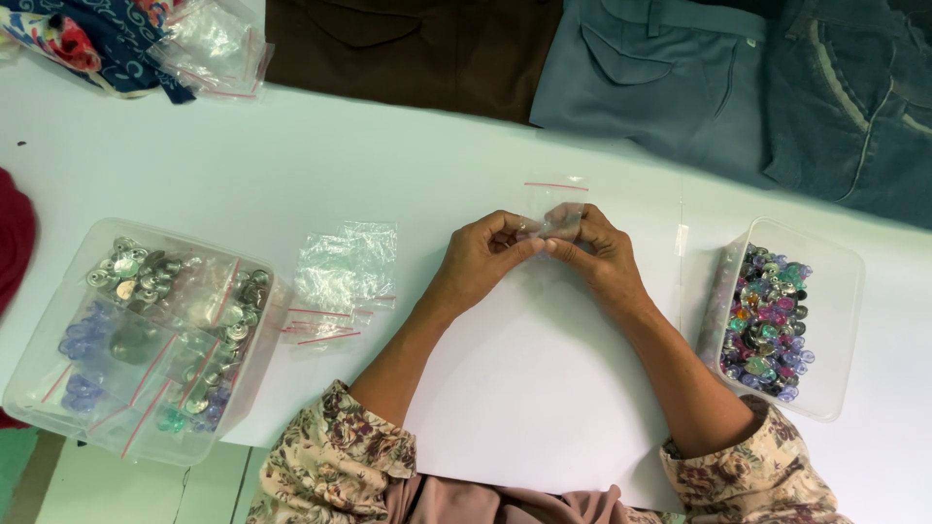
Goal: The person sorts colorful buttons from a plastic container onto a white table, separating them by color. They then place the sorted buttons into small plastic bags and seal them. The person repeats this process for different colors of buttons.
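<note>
Between left hand (482, 254) and right hand (594, 250), small clear bag (557, 206).

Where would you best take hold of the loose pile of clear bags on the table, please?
Probably at the red-striped ends of the clear bags, coming in from the near side. Those ends fan out toward the person, flat on the table, with bare surface in front. The left tub crowds the left side.

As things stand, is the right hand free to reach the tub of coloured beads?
Probably not at once: the right hand and left hand both pinch a small clear bag. The path to the tub of coloured beads itself looks unobstructed.
</note>
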